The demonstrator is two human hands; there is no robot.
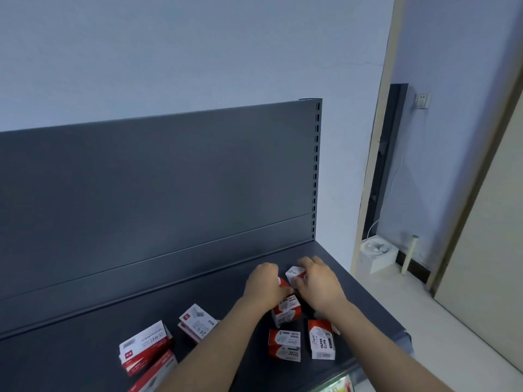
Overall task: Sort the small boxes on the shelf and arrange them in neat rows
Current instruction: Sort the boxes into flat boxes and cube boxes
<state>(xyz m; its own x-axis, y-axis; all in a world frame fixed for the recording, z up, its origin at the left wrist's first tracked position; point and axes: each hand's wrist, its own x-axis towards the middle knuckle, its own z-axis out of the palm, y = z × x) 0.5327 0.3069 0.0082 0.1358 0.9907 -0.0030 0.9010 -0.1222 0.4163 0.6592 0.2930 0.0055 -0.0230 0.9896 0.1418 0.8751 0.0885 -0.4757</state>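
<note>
Fingers: those of the right hand (318, 284) curl round a white-and-red box (294, 272), thumb on its near face; those of the left hand (264, 285) curl over a second box (283, 282), of which only a corner shows.
Place: both boxes sit side by side, toward the back and right end of the dark shelf (198, 281), in front of the back panel (169, 179).
Waiting: a stacked pair (285, 309) just under the wrists; two paper clip boxes (284, 345) nearer the front edge; longer staple boxes (145, 345) scattered well to the left.
Step, as I judge it: squaring the two held boxes to start a row.
Doing it well: press their sides flush, labels turned the same way, edges parallel to the back panel, then let go without a twist.
Sorting: keep paper clips right and staples left.
Risk: a forearm brushing the stacked pair.
</note>
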